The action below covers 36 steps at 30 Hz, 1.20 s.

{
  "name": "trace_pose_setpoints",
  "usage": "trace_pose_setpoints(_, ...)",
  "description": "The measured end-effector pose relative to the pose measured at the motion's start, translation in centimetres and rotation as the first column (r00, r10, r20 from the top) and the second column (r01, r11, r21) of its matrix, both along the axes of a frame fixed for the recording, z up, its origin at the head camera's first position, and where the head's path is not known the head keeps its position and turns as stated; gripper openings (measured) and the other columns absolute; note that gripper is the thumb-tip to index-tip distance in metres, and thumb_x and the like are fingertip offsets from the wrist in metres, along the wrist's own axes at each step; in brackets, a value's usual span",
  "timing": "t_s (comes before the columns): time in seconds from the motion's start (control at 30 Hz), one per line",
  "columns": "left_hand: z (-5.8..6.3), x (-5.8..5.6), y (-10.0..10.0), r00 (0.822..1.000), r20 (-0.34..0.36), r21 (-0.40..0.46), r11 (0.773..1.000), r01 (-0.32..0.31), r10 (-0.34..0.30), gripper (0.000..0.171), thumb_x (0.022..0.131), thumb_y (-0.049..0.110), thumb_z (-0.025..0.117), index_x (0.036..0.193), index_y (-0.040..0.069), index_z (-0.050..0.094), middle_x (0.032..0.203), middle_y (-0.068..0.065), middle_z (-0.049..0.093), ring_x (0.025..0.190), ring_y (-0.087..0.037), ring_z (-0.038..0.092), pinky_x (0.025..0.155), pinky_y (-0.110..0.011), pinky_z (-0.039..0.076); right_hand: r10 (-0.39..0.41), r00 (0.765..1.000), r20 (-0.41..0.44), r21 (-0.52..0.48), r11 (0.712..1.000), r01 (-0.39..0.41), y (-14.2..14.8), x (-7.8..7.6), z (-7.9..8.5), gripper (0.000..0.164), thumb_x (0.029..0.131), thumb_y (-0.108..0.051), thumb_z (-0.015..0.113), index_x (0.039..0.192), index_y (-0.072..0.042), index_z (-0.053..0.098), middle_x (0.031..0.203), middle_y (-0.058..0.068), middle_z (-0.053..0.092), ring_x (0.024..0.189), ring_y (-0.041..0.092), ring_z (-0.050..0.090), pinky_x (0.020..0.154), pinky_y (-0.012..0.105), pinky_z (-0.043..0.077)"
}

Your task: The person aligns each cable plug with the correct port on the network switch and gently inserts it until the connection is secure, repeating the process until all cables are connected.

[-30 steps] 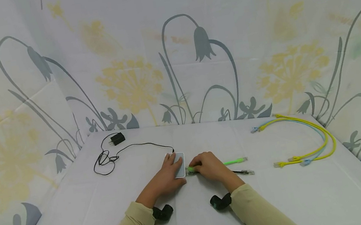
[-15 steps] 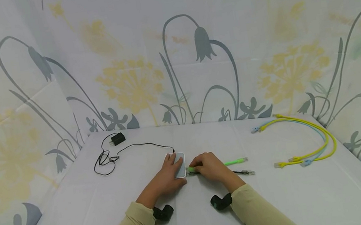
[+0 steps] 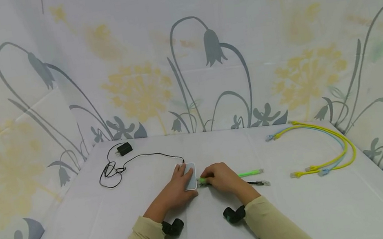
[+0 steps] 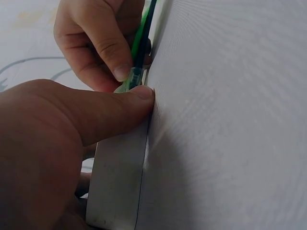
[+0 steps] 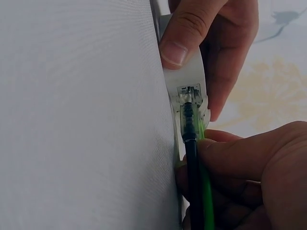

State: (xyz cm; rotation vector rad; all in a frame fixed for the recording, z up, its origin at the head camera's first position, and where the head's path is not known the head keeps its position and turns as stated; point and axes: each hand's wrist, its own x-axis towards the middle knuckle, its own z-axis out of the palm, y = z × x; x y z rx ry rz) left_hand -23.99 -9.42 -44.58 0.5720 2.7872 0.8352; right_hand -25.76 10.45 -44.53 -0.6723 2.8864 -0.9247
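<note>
A small white network box (image 3: 191,182) lies flat on the table, held by my left hand (image 3: 176,187) with fingers spread over its top and the thumb along its near side. My right hand (image 3: 219,176) pinches a green Ethernet cable (image 3: 252,172) close to the box's right side. A black Ethernet cable (image 3: 259,183) runs beside it under that hand. In the right wrist view, the black cable's clear plug (image 5: 188,120) sits at a port (image 5: 190,91) in the box's side. The green cable's plug is mostly hidden behind the black one and my fingertips.
A thin black cord (image 3: 152,154) leads from the box's back edge to a black power adapter (image 3: 124,149) at the back left, with a tangle midway. At the right lie yellow Ethernet cables (image 3: 350,149) and a light blue one (image 3: 336,141), curved together. Flower-printed cloth walls stand behind the table.
</note>
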Motion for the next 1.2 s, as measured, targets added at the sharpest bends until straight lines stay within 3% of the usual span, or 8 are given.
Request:
trace_pose_setpoints(0.3,-0.3,0.0,-0.1,1.000,-0.018,-0.003,1.000,0.003,-0.003,0.073,0.091,0.029,0.067,0.152,0.009,0.032,0.163,-0.016,0.012,0.151,-0.036,0.002,0.114,-0.053,0.027,-0.021,0.999,0.025,-0.005,1.000,0.021,0.2,0.1,0.2,0.016,0.092,-0.011,0.064,0.103,-0.013,0.075,0.106,0.004,0.072,0.106,0.023,0.065,0.093,0.042,0.050)
trace_pose_setpoints(0.63,-0.5,-0.1,-0.2,1.000,-0.018,-0.006,1.000,0.008,-0.009,0.074,0.091,0.030,0.068,0.152,0.009,0.032,0.163,-0.015,0.012,0.151,-0.035,0.001,0.115,-0.053,0.026,-0.034,0.998,0.044,-0.001,0.999,0.034,1.2,-0.2,0.4,0.012,0.090,-0.017,0.067,0.099,-0.017,0.076,0.098,-0.002,0.074,0.099,0.018,0.066,0.088,0.038,0.051)
trace_pose_setpoints(0.83,-0.6,-0.1,-0.2,1.000,-0.025,-0.020,1.000,0.013,-0.013,0.075,0.091,0.032,0.068,0.152,0.010,0.031,0.163,-0.015,0.012,0.151,-0.035,0.002,0.115,-0.053,0.026,-0.060,0.992,0.115,-0.013,0.998,0.062,2.5,-0.3,0.9,0.011,0.090,-0.020,0.067,0.096,-0.020,0.077,0.098,-0.006,0.073,0.099,0.014,0.063,0.090,0.039,0.049)
trace_pose_setpoints(1.2,-0.5,0.1,0.0,1.000,-0.017,-0.012,1.000,0.000,0.000,0.075,0.090,0.031,0.068,0.152,0.010,0.032,0.163,-0.015,0.012,0.151,-0.036,0.001,0.115,-0.053,0.026,-0.094,0.971,0.219,0.009,0.996,0.094,4.6,-0.7,1.3,0.011,0.089,-0.024,0.068,0.095,-0.022,0.077,0.100,-0.006,0.071,0.091,0.011,0.059,0.082,0.035,0.049)
